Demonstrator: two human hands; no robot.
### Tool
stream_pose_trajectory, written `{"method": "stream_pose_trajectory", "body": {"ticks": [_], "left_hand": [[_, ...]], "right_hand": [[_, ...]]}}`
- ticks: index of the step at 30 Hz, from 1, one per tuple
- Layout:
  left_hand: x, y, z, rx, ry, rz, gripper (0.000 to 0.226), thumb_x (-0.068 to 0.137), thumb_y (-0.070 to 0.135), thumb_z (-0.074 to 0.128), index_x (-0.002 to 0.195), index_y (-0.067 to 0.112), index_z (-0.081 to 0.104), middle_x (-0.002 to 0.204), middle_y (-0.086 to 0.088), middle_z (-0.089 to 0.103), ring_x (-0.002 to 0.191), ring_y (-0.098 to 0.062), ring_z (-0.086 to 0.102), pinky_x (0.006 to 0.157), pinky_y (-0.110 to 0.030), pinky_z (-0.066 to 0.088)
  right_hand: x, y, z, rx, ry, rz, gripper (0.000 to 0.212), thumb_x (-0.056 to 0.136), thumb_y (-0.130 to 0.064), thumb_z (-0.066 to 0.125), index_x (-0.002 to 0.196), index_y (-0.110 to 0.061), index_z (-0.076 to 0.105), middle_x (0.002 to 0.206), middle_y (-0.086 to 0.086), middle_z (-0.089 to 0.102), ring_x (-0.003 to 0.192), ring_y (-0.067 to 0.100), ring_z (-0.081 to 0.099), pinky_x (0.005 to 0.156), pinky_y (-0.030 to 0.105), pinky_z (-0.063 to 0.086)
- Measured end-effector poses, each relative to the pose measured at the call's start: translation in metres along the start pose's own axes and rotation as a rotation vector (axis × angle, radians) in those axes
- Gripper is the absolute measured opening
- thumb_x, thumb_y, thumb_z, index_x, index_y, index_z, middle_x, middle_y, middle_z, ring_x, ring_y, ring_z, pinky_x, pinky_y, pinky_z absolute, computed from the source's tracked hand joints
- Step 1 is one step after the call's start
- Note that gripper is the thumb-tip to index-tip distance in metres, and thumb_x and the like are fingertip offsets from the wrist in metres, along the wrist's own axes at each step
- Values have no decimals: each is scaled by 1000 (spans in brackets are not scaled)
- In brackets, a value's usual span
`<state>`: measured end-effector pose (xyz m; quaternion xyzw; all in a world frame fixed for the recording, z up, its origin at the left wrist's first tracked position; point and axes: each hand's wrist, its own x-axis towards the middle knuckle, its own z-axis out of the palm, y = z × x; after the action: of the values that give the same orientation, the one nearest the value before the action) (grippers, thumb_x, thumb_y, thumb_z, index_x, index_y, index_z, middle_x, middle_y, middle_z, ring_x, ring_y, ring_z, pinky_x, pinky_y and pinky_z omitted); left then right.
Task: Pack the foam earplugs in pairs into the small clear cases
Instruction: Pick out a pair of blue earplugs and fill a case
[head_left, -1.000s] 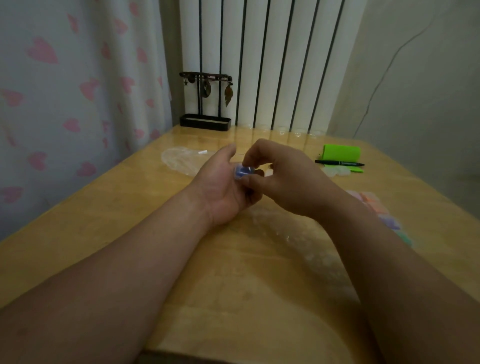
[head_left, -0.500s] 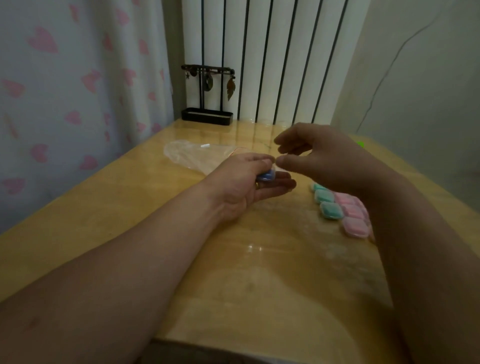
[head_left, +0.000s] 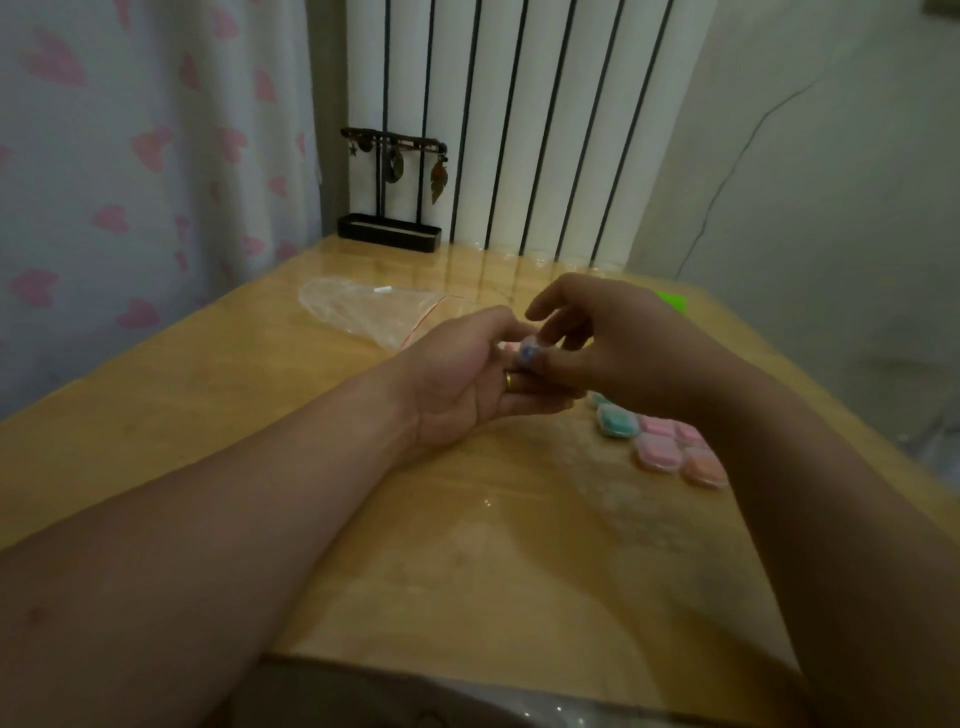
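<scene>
My left hand (head_left: 467, 384) lies palm up over the middle of the wooden table (head_left: 260, 441) and holds a small clear case with blue earplugs (head_left: 529, 353) between thumb and fingers. My right hand (head_left: 613, 343) has its fingertips on the same case, pinching it from the right. Several filled cases, teal (head_left: 615, 422), pink (head_left: 657, 452) and orange (head_left: 705, 470), lie in a cluster on the table just right of my hands, partly hidden by my right forearm.
A clear zip bag (head_left: 374, 312) lies flat behind my left hand. A black jewellery stand (head_left: 392, 197) sits at the table's far edge before a radiator. A green object (head_left: 672, 301) shows behind my right hand. A heart-patterned curtain hangs left.
My right hand, which had lifted away from the case half a second ago, has come back down onto it. The left hand keeps holding the case in about the same place.
</scene>
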<state>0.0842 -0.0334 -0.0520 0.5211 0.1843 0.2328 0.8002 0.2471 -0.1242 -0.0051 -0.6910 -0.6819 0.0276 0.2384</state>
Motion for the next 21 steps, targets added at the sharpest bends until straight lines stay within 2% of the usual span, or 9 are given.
{"method": "stream_pose_trajectory", "body": {"ticks": [4,10,14,18,21], "left_hand": [[2,0,0,46,20,7,48,113,25,41,160,12,41,132,-25,73,117,-39,76,107,-54,59],[2,3,-2,129,48,79,41,111,25,43,147,10,56,122,-19,79,109,-35,78,93,-45,64],[-2,3,-3,155,40,111,41,110,28,43,144,12,61,125,-19,78,104,-32,76,90,-44,64],[-1,5,-2,162,63,142,42,109,28,43,143,12,62,125,-20,77,100,-30,75,89,-43,64],[-1,6,-3,154,61,146,42,109,27,43,142,11,63,125,-21,77,96,-29,75,84,-41,65]], "right_hand": [[-34,23,-16,-34,15,75,35,91,-43,78,124,-39,64,105,-20,69,94,-4,65,76,17,52],[-72,39,-15,-31,-57,178,29,95,-41,76,121,-45,64,107,-23,67,96,0,63,74,19,50],[-76,33,-6,-90,-116,153,31,96,-40,74,126,-46,66,109,-28,62,100,0,59,86,24,53],[-77,31,-6,-179,-137,150,27,98,-42,72,124,-45,69,99,-33,48,100,1,52,92,26,48],[-78,35,-6,-231,-123,141,26,97,-44,73,122,-44,71,114,-28,54,111,2,48,96,29,50]]}}
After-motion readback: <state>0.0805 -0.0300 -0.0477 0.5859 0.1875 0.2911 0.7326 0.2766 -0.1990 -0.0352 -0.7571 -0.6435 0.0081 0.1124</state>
